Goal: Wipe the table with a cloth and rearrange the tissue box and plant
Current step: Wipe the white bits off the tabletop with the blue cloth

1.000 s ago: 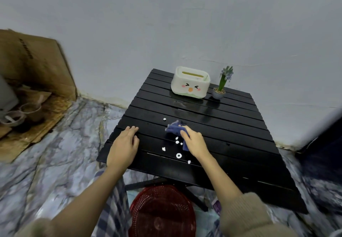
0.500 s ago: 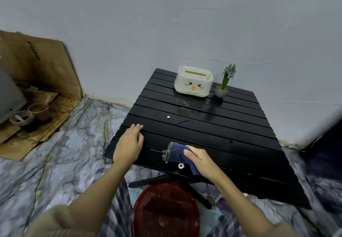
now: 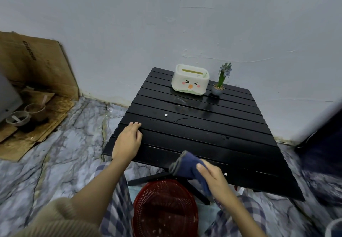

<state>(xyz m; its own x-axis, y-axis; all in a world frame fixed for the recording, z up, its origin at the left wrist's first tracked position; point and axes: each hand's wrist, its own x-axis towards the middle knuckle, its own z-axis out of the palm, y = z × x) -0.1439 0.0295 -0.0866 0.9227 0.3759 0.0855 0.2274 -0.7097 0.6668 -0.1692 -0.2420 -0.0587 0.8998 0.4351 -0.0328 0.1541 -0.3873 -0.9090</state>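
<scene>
The right hand (image 3: 215, 178) has dragged the blue cloth (image 3: 187, 165) from the middle of the black slatted counter (image 3: 212, 134) down to its near edge at lower centre of the frame, its grip pinching the bunched cloth between thumb and fingers. A second ago a scatter of white crumbs lay around the cloth in mid-counter; now that patch is bare, and white specks show inside the red basket (image 3: 164, 209) standing on the floor right below the edge. So the sweep looks to have pushed most of the debris off into the basket. Two bits remain: one white crumb (image 3: 166, 115) in the centre of the frame, up-frame of the left hand, and another speck (image 3: 225, 174) just right of the right hand near the edge. In my judgement the wiping is mostly done but wants one more pass.

The left hand (image 3: 127, 142) has stayed flat on the counter's left edge, fingers spread and holding nothing, steadying the top.

The tissue box (image 3: 190, 80) and the potted plant (image 3: 221, 81) stand side by side, apart, at the far edge in the upper centre of the frame, close to the wall; neither has been moved. The broad middle and right of the counter lie open for shifting them forward. The wall leaves little room behind them, and the tall, narrow plant would probably tip easily if bumped.
</scene>
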